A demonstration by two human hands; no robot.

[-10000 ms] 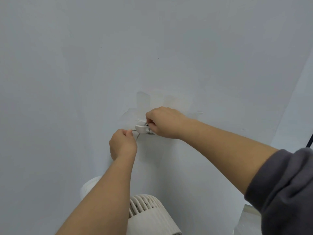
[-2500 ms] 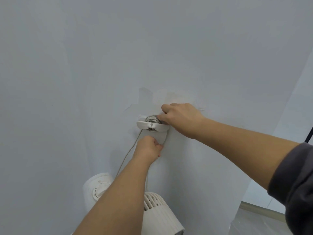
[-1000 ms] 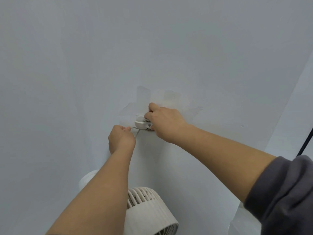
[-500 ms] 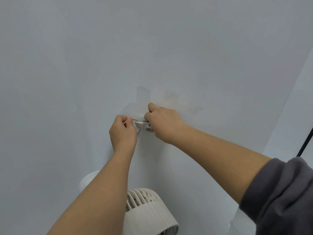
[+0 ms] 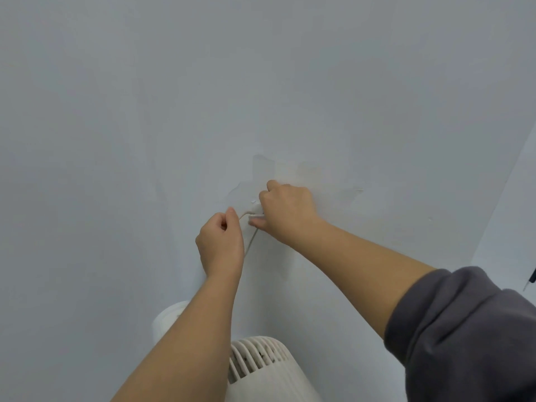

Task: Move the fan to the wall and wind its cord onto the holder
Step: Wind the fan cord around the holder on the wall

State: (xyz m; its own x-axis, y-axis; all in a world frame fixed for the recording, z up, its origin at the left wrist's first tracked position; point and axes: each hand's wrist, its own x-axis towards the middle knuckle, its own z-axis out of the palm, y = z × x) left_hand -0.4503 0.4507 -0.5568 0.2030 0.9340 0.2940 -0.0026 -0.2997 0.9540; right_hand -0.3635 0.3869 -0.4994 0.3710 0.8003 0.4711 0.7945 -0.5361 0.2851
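Observation:
A white fan (image 5: 261,369) stands at the foot of the pale wall (image 5: 261,82), below my arms, its slatted rear housing facing up. A small white cord holder (image 5: 255,211) sits on the wall at mid height. My right hand (image 5: 285,211) grips the holder and hides most of it. My left hand (image 5: 222,242), just left of the holder, pinches the thin pale cord (image 5: 251,238) between thumb and finger. One strand runs from my fingers to the holder; another hangs down behind my left wrist toward the fan.
A patch of peeled, discoloured paint (image 5: 290,172) surrounds the holder. A wall corner (image 5: 504,192) runs down at the right, with a thin dark object (image 5: 532,278) at the frame's right edge. My grey sleeve (image 5: 470,338) fills the lower right.
My left hand has swung from beside the holder's left edge slightly down and outward, drawing the cord with it. My right hand has stayed on the holder.

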